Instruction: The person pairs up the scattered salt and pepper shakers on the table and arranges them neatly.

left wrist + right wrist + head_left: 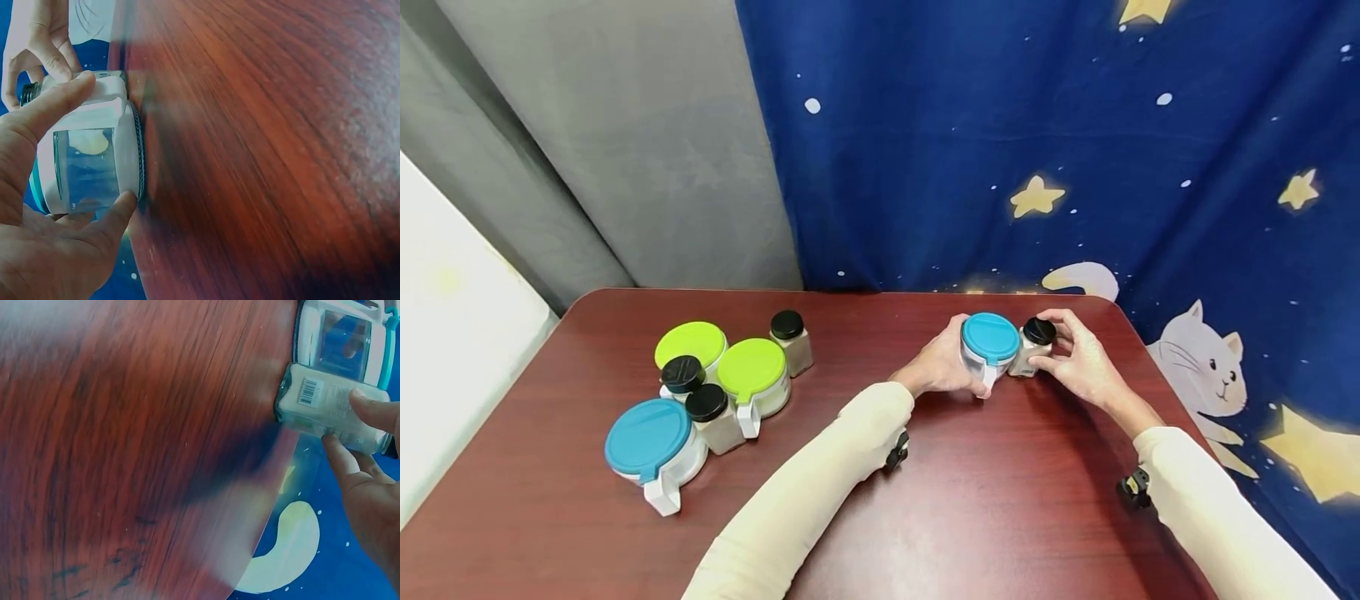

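Note:
Toward the table's back right, my left hand [942,364] grips a clear seasoning jar [991,340] with a blue lid and a white handle. In the left wrist view, thumb and fingers spread round the jar's [87,165] sides. Right beside it is a square spice bottle [1028,361] with a black cap and pale contents. My right hand [1084,364] holds this bottle between thumb and fingers. The right wrist view shows the barcode on the bottle [331,403], its side against the jar. Both are upright, their bases at the tabletop.
On the table's [970,500] left side stands a group: a larger blue-lidded jar [651,442], two green-lidded jars [752,371] and several black-capped spice bottles [718,425]. A blue starry curtain [925,167] and a grey curtain [625,150] hang behind the back edge.

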A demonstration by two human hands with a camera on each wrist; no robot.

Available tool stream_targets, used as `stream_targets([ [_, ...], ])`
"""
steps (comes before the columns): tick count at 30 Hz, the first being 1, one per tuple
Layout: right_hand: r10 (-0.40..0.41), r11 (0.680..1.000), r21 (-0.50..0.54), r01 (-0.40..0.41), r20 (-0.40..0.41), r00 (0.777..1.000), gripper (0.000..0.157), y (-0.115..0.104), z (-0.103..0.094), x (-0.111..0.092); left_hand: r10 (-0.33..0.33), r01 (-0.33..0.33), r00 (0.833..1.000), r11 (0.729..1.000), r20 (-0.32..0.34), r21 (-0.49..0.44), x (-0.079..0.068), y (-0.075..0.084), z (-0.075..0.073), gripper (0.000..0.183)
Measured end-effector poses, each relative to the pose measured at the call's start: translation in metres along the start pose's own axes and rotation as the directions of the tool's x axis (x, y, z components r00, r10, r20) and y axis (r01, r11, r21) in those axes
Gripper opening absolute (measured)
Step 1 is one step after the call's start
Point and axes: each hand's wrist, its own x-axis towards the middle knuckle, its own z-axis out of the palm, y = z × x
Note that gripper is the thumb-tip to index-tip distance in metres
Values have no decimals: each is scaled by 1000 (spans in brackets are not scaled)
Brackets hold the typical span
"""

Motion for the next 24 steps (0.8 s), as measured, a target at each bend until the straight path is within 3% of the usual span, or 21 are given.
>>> stream_targets([
  [10,6,1000,23,-6,13,1000,67,3,2,-6,-21,21,1000,999,-23,26,-10,-2,8,111],
  [18,8,999,-38,-9,-19,1000,67,3,0,-5,-18,19,999,1000,-41,20,-8,1,7,113],
  [24,-2,1000,-24,2,-29,1000,68,-2,2,-6,-27,28,998,999,-48,18,-9,1,8,113],
])
